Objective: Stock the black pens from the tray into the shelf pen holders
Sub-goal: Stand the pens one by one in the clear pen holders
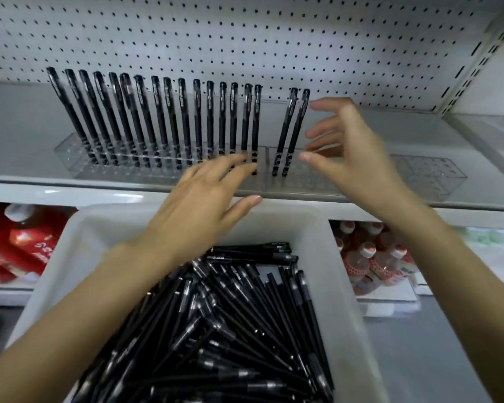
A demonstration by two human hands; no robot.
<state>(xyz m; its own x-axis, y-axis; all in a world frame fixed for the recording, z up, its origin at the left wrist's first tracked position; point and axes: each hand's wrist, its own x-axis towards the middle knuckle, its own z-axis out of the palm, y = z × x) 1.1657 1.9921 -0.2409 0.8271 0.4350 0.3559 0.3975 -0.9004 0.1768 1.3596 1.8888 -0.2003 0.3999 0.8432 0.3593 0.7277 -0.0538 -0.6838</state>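
Observation:
A white tray (93, 237) below me holds a heap of several black pens (230, 321). On the shelf, a clear pen holder (70, 154) at the left carries a row of several upright black pens (157, 117). A second clear holder (419, 175) to the right has two upright pens (290, 129) at its left end. My left hand (204, 205) reaches over the tray's far rim, fingers straight, fingertips at the base of the row's rightmost pens. My right hand (352, 152) hovers just right of the two pens, fingers spread and empty.
A white pegboard (245, 39) backs the grey shelf (21, 126). Below the shelf edge, red packages (18, 245) sit at the left and red-capped bottles (373, 263) at the right. A shelf upright (474, 62) rises at the far right.

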